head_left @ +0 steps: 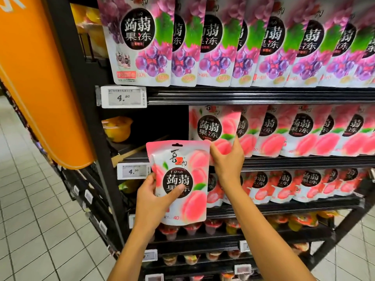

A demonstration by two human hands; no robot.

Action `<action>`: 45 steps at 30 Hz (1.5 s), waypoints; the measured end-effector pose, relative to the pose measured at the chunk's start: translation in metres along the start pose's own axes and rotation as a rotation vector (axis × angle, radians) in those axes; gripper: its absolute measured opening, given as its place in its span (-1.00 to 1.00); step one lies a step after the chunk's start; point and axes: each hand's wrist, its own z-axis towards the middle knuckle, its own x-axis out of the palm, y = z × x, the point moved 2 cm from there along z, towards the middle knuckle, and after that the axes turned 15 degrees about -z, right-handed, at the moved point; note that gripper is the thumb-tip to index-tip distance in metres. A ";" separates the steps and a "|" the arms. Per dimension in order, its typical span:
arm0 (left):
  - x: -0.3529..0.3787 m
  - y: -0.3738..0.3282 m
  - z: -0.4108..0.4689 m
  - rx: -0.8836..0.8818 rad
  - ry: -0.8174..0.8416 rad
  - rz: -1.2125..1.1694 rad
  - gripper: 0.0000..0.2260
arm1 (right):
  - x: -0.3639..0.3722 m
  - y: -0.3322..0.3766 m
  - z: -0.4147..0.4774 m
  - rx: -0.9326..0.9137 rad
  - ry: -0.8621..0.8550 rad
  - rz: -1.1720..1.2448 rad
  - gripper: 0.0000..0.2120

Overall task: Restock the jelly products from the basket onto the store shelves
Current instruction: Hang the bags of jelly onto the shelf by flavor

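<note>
A black shelving unit (263,96) fills most of the view, with an orange pillar (40,78) to its left and pale floor tiles (30,220) below. Its top shelf carries a row of grape pouches (134,41), the middle shelf a row of peach pouches (300,130), the next one red-fruit pouches (310,183), and the lower shelves hold jelly cups (300,220). The left end of the middle shelf is a dark gap, with a yellow cup (117,128) behind it.

In front of that shelf's edge, below the gap, the held peach pouch (182,169) stands nearly upright. Its long axis is vertical, the hang hole is at the top and the printed face is toward the camera.

The left hand (154,197) grips its lower left side, thumb (178,191) pressed across the front; the other fingers are curled behind, out of sight. The right hand (227,159) reaches up to the front pouch (211,126) at the row's left end, its fingers (237,142) clamped on the lower right corner.

Two price tags (123,97) sit on the shelf edges at left.
</note>
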 end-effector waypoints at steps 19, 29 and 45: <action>0.011 0.014 -0.004 -0.010 -0.014 0.012 -0.54 | -0.042 -0.035 -0.013 -0.052 0.033 -0.446 -0.68; 0.008 0.009 -0.003 0.007 -0.017 0.026 -0.54 | -0.021 -0.026 -0.003 -0.036 -0.030 -0.482 -0.74; 0.023 0.013 -0.002 0.011 0.025 0.032 -0.58 | -0.039 -0.044 0.004 0.039 -0.042 -0.472 -0.71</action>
